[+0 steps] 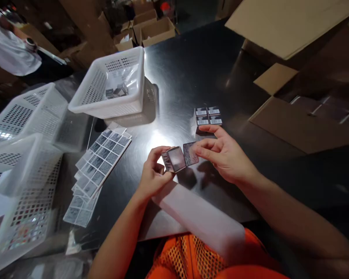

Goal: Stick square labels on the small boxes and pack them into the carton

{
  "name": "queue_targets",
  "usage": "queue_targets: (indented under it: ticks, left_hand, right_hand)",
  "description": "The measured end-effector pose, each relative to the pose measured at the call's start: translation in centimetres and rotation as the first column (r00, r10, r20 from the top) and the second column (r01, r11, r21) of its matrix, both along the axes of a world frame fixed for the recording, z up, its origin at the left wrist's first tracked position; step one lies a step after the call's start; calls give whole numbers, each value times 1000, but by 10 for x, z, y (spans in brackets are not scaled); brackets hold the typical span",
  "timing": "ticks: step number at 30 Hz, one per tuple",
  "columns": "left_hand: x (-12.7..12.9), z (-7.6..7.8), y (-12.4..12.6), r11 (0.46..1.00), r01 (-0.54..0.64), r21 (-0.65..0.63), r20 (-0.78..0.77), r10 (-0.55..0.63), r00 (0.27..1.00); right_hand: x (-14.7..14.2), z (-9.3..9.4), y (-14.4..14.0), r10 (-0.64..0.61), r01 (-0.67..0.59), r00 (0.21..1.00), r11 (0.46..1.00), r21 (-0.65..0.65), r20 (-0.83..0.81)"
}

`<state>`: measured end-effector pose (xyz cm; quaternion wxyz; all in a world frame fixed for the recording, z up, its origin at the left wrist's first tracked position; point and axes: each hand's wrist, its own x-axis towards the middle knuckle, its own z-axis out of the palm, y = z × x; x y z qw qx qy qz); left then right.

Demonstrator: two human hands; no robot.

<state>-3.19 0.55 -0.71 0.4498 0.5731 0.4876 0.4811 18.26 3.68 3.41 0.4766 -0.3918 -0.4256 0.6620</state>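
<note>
The left hand [153,174] is closed around a small box [174,159], pinching it by its edges, and the right hand [225,155] pinches a square sticker [190,153] between thumb and fingertips, with the sticker touching the box on its right side. Both are held in the air above the dark table [192,73], just in front of a group of four small boxes [208,116] that stand together on the table.

I think the sticker could go on crooked or with a fold, because only its one side is held and the box is not resting on anything. The box may also turn in the left fingers if the right hand pushes too hard. To the left of the held box lies a fan of sticker sheets [100,166], and beyond them a white basket [116,83]. A white foam strip [200,219] lies under the wrists at the table edge; an elbow could push it off toward the orange basket [192,259] below
</note>
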Motion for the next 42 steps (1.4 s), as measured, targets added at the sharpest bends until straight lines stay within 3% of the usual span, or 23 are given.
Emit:
queue_targets:
  ticks: [3, 9, 19, 33, 42]
  left_hand:
    - [1, -4, -1, 995, 98, -30, 160, -92, 983]
    - [8, -6, -4, 980, 195, -38, 258, -179, 950]
    - [14, -4, -3, 987, 155, -35, 204, -145, 968]
    - [17, 2, -5, 995, 93, -28, 129, -89, 988]
    - [16, 1, -4, 993, 113, -28, 144, -108, 984]
  right_hand:
    - [0, 1, 0, 63, -66, 997, 997, -43, -52]
    - [-5, 3, -10, 32, -33, 997, 999, 16, 76]
    - [-11, 5, -13, 13, -13, 987, 1000, 1, 160]
    - [-11, 3, -15, -14, 13, 992, 1000, 12, 128]
    - [-11, 3, -15, -13, 12, 995, 1000, 17, 100]
